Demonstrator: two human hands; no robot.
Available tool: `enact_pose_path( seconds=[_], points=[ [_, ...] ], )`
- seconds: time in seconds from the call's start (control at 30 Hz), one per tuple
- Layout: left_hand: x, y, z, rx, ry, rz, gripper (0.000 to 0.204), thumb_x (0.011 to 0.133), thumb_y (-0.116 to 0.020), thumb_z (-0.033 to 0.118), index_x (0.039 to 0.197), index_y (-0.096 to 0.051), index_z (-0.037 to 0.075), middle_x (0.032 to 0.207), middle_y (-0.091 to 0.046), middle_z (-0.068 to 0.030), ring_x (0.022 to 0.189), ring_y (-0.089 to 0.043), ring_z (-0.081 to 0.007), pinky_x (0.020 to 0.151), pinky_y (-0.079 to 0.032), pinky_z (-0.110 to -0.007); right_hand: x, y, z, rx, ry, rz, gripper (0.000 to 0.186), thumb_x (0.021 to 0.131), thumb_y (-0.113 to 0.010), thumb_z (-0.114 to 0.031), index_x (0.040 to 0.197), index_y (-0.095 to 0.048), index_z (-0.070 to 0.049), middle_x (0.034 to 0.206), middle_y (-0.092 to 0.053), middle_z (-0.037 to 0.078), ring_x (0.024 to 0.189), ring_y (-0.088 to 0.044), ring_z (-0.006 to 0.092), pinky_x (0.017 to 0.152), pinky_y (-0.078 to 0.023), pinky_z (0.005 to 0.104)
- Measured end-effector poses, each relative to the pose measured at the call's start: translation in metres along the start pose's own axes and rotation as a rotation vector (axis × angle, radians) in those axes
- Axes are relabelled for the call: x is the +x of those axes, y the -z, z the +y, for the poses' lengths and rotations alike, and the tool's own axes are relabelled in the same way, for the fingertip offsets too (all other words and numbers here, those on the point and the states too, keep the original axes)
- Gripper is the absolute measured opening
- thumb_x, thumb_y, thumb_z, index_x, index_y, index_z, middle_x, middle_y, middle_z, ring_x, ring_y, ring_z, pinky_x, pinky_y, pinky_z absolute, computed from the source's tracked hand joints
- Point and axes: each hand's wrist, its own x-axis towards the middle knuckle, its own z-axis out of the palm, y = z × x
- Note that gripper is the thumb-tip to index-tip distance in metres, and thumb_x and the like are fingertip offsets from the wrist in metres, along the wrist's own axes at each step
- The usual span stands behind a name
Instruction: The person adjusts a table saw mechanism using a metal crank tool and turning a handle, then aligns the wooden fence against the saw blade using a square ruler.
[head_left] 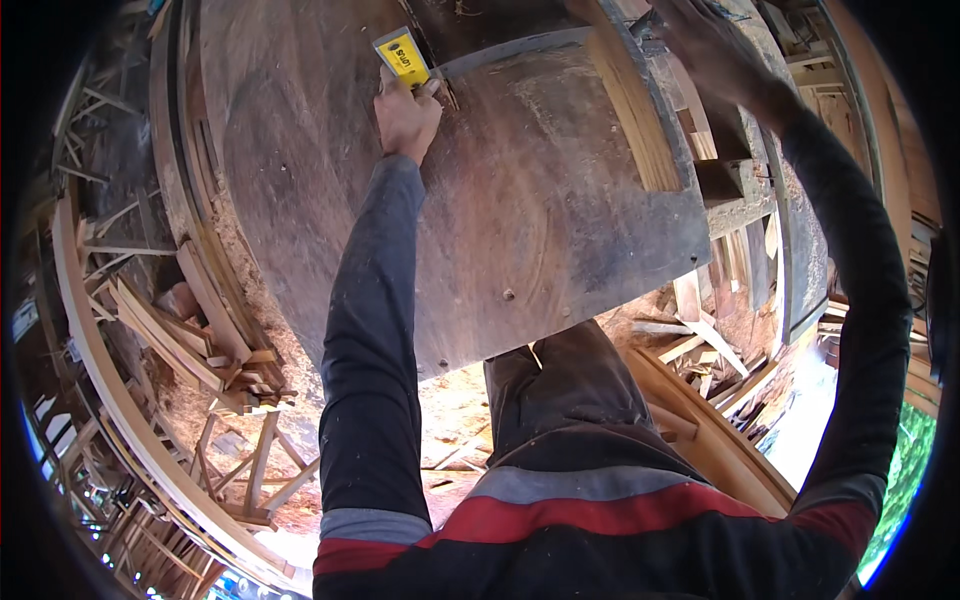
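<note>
My left hand (406, 120) is closed on a yellow rectangular object (403, 60) with a grey border, held on the dark wooden workbench top (450, 230) beside the near end of a dark slot or strip. A grey straight strip (510, 50) runs rightward from there toward a pale wooden board (640, 120) lying on the bench. My right hand (705, 60) reaches to the upper right, beyond that board, its fingers curled at a dark object on the bench's edge; what they hold is blurred and too small to name.
Long curved timber strips (70, 260) and stacked offcuts (210, 340) line the left. A small wooden trestle (260, 460) stands below them. Open framing (730, 200) and wood scraps (700, 340) are at the right. My legs are at the bench's near edge, beside long planks (730, 450).
</note>
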Motion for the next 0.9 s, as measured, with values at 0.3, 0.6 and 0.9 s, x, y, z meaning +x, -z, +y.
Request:
enact_pose_path(
  seconds=[0.3, 0.6, 0.9],
  points=[
    [0.001, 0.002, -0.001, 0.075, 0.035, -0.021, 0.038, 0.080, -0.071, 0.002, 0.111, -0.051, -0.005, 0.103, -0.066, -0.0270, 0.096, -0.065, -0.0433, 0.079, -0.052, -0.044, 0.041, -0.005, 0.058, -0.104, 0.539, -0.225, 0.033, 0.081, -0.064, -0.030, 0.101, -0.056, -0.004, 0.097, -0.057, 0.015, 0.094, -0.057, 0.0309, 0.082, -0.045, 0.0423],
    [0.003, -0.002, -0.002, 0.005, 0.028, -0.004, 0.040, 0.078, -0.073, 0.002, 0.111, -0.051, -0.005, 0.102, -0.065, -0.0262, 0.095, -0.065, -0.0437, 0.079, -0.052, -0.044, 0.056, -0.077, 0.059, 0.963, -1.160, -0.254, 0.022, 0.099, -0.049, -0.029, 0.097, -0.055, -0.008, 0.091, -0.058, 0.006, 0.078, -0.063, 0.0221, 0.074, -0.054, 0.0377],
    [0.004, 0.002, -0.015, 0.116, 0.078, -0.014, 0.044, 0.080, -0.074, 0.011, 0.114, -0.052, -0.007, 0.103, -0.063, -0.0283, 0.097, -0.062, -0.0466, 0.079, -0.051, -0.048, 0.032, -0.023, 0.070, -0.229, 0.435, 0.100, 0.054, 0.096, -0.053, -0.046, 0.128, -0.052, -0.003, 0.119, -0.059, 0.016, 0.103, -0.063, 0.0294, 0.092, -0.050, 0.0376]
  ],
)
